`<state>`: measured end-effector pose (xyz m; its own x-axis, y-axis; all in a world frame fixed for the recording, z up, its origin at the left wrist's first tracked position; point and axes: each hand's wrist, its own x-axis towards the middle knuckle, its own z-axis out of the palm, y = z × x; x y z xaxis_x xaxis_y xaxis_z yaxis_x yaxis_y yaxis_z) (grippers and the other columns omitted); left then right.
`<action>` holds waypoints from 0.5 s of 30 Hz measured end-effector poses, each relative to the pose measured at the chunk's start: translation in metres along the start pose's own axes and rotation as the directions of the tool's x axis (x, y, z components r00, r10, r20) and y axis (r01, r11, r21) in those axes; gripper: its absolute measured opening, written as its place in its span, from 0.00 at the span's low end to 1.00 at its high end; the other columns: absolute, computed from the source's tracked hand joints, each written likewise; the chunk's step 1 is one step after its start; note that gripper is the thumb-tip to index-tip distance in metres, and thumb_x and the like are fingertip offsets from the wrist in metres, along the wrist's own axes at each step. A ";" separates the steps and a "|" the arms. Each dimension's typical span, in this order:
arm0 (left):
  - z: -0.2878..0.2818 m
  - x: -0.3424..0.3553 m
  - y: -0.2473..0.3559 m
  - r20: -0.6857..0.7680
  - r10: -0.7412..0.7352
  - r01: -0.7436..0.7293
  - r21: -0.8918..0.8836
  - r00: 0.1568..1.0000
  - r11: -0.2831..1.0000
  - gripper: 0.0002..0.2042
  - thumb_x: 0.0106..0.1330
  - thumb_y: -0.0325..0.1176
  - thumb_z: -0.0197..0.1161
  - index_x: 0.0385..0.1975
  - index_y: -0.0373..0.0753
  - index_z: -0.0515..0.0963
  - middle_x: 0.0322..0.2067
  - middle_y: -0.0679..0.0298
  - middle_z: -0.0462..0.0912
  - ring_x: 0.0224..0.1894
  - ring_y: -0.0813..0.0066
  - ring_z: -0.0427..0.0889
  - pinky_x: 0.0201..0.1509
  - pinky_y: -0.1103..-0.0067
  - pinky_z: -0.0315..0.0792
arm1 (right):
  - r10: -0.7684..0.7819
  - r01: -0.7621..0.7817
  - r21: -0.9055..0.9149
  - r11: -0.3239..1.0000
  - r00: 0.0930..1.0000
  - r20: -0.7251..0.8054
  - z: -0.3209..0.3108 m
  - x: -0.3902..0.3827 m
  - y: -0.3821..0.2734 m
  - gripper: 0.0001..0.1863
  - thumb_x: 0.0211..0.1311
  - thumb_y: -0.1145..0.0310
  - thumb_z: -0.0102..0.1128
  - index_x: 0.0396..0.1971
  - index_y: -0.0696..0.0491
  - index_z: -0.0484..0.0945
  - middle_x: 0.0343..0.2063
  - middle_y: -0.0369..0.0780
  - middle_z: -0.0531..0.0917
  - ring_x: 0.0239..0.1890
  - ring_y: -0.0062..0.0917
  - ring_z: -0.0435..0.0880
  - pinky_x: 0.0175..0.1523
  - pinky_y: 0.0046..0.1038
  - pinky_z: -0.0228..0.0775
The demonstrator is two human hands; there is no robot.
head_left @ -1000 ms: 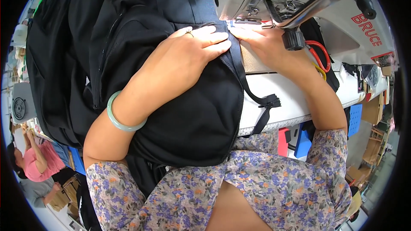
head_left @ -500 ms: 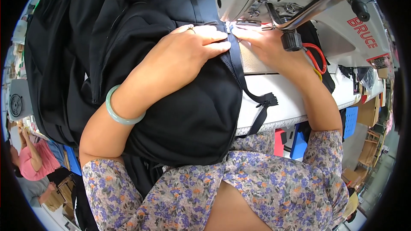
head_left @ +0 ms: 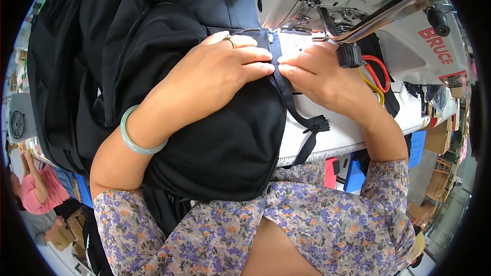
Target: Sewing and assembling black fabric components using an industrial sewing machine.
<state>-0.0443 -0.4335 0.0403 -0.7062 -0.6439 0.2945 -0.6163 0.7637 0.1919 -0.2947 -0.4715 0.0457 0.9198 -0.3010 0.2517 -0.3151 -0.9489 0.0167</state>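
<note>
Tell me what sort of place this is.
Probably a garment workshop: a sewing machine stands on a white table, with black cloth bunched beside it, and other people show in the background.

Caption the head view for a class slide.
Left hand on black fabric, right hand at dark tape, at a sewing machine.

Black cloth (head_left: 225,143) spreads in heaped folds at left, and along its right edge runs the dark tape (head_left: 288,102), its loose end curling over the white surface (head_left: 337,137)!
</note>
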 end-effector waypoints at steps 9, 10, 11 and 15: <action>0.003 0.002 -0.004 -0.033 0.017 -0.017 0.011 0.999 1.000 0.14 0.60 0.30 0.55 0.44 0.44 0.84 0.48 0.67 0.83 0.52 0.70 0.79 0.55 0.73 0.71 | 0.036 -0.037 0.024 0.999 0.999 0.034 -0.004 0.000 -0.004 0.16 0.48 0.72 0.67 0.40 0.53 0.79 0.39 0.32 0.81 0.41 0.26 0.78 0.47 0.30 0.70; 0.004 0.003 -0.006 -0.050 0.004 -0.005 -0.017 0.999 1.000 0.14 0.60 0.31 0.56 0.44 0.45 0.84 0.47 0.66 0.83 0.51 0.68 0.80 0.54 0.72 0.72 | 0.047 -0.046 -0.015 0.999 0.998 0.049 -0.004 -0.001 -0.003 0.16 0.49 0.71 0.67 0.41 0.53 0.79 0.41 0.31 0.80 0.44 0.25 0.78 0.48 0.29 0.70; 0.005 0.005 -0.011 -0.066 0.002 -0.003 -0.004 0.998 1.000 0.14 0.60 0.30 0.56 0.43 0.46 0.85 0.47 0.66 0.83 0.49 0.66 0.80 0.53 0.72 0.72 | 0.051 -0.050 -0.019 0.999 0.998 0.049 0.002 -0.004 0.000 0.16 0.49 0.71 0.67 0.41 0.53 0.79 0.41 0.31 0.80 0.44 0.25 0.78 0.48 0.29 0.70; 0.006 0.009 -0.026 -0.074 -0.012 0.011 -0.005 0.997 1.000 0.14 0.61 0.29 0.56 0.43 0.49 0.85 0.45 0.64 0.83 0.48 0.64 0.81 0.53 0.72 0.73 | 0.305 -0.439 0.192 0.878 0.821 0.483 -0.009 0.016 0.002 0.20 0.53 0.69 0.62 0.48 0.52 0.75 0.48 0.31 0.76 0.53 0.24 0.75 0.53 0.29 0.67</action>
<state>-0.0362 -0.4594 0.0319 -0.6710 -0.6477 0.3610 -0.6225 0.7566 0.2003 -0.2828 -0.4776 0.0586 0.7722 -0.5818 -0.2553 -0.6351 -0.7192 -0.2817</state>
